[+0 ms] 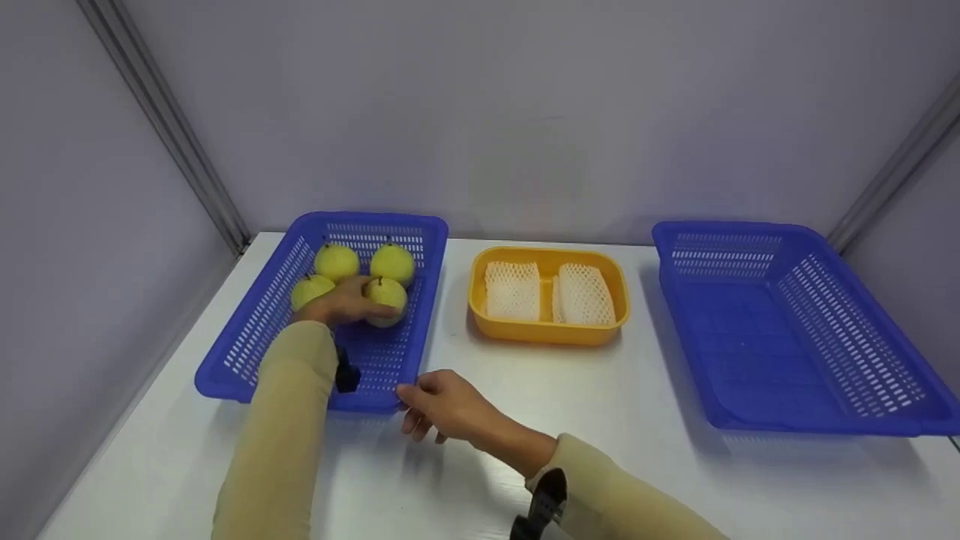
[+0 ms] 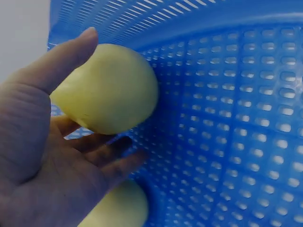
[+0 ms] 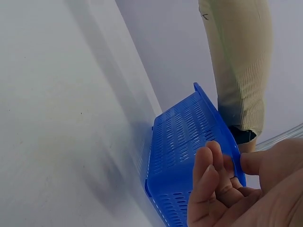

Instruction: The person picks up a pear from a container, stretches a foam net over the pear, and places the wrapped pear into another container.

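My left hand [image 1: 341, 301] reaches into the left blue basket [image 1: 217, 382] and holds the front right pear [image 1: 387, 301] between thumb and fingers. Seen from the left wrist, the thumb lies along one side of that yellow-green pear [image 2: 113, 90] and the fingers pass by its other side. Three other pears sit around the hand: one at the left [image 1: 309, 291], two behind, with stems up. At the basket's near right corner, my right hand [image 1: 450, 405] pinches the rim; in the right wrist view its thumb and curled fingers [image 3: 203, 182] are on either side of it.
An orange tub [image 1: 547, 332] with white foam net sleeves [image 1: 512, 292] stands in the middle of the white table [image 1: 600, 397]. Further right is a second blue basket [image 1: 757, 352] with no fruit in it. Grey panels enclose the table at the back and sides.
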A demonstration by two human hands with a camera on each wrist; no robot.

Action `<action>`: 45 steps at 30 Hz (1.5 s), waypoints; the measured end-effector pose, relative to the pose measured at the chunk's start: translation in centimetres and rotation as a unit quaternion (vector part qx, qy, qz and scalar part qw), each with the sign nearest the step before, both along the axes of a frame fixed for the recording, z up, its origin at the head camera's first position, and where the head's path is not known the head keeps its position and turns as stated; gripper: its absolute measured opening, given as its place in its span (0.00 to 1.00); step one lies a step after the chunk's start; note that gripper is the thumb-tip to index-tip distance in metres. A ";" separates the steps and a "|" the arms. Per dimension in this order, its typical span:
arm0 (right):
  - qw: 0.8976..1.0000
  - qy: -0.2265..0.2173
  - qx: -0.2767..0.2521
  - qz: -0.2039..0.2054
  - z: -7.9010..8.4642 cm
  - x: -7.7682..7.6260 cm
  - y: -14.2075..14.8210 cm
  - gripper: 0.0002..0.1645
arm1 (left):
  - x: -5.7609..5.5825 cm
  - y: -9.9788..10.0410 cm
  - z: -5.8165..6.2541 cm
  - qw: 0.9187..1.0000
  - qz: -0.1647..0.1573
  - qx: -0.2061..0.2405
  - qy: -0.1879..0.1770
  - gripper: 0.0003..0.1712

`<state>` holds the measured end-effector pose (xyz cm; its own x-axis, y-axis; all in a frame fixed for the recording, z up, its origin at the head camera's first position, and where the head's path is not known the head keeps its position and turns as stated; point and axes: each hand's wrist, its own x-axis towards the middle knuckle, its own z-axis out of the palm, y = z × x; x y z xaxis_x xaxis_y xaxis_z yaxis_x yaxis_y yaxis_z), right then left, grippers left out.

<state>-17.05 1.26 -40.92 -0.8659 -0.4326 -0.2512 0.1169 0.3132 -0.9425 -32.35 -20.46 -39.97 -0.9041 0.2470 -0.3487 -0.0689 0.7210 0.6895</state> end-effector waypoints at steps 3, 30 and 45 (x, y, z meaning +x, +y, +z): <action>1.000 0.000 0.002 0.003 0.0 0.0 0.0 0.18 | 0.0 -0.1 -0.6 1.000 0.011 0.009 0.008 0.51; 1.000 0.006 -0.012 0.002 -0.2 -0.2 0.0 0.18 | -0.7 1.1 -1.1 0.999 0.026 0.023 0.015 0.43; 1.000 -0.002 -0.014 0.003 -0.3 -0.3 0.1 0.19 | -0.2 0.6 -0.1 1.000 0.023 0.009 0.015 0.43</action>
<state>-17.34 1.35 -41.25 -0.8628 -0.4437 -0.2422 0.1185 0.2882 -0.9502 -32.60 -19.91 -40.07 -0.9244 0.2117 -0.3172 -0.0801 0.7054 0.7043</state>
